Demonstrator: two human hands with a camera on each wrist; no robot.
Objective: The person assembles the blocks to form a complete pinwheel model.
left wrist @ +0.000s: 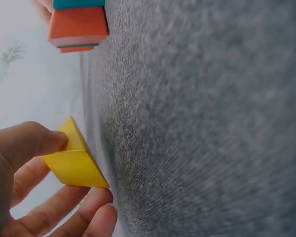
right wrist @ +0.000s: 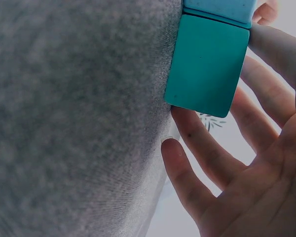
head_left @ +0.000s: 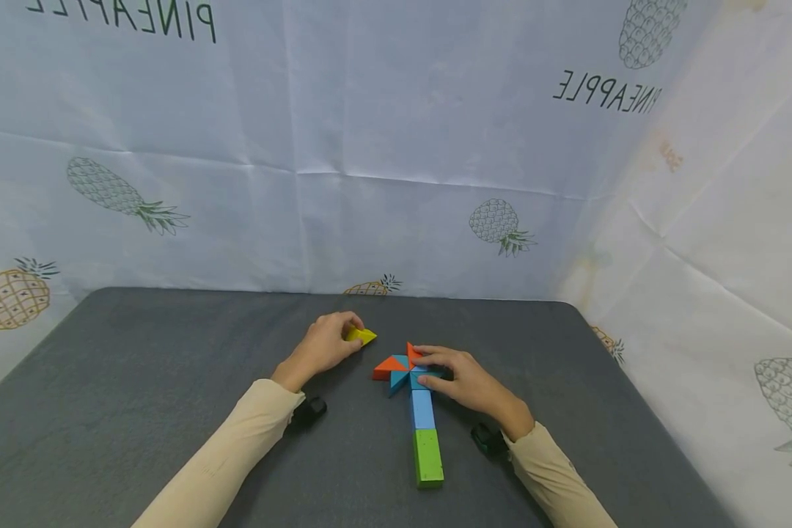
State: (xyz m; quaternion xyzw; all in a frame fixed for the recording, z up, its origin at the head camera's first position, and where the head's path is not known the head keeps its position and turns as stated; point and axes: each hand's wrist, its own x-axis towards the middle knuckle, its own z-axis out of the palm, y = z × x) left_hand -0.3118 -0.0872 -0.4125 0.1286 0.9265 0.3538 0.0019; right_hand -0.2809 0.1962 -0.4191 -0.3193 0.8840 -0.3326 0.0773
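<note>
In the head view, my left hand pinches a yellow triangular block between thumb and fingers, left of and behind a pinwheel of blocks. The left wrist view shows the yellow block close over the dark cloth. My right hand curls around the pinwheel's right side, its thumb and fingers at a teal triangular block. An orange triangle points away at the pinwheel's top. Another orange triangle and a blue triangle fan out on the left. My right fingers hide part of the arrangement.
Below the pinwheel, a light blue block and a green block line up toward me like a stem. Dark grey cloth covers the table. A pineapple-printed curtain hangs behind it and along the right side.
</note>
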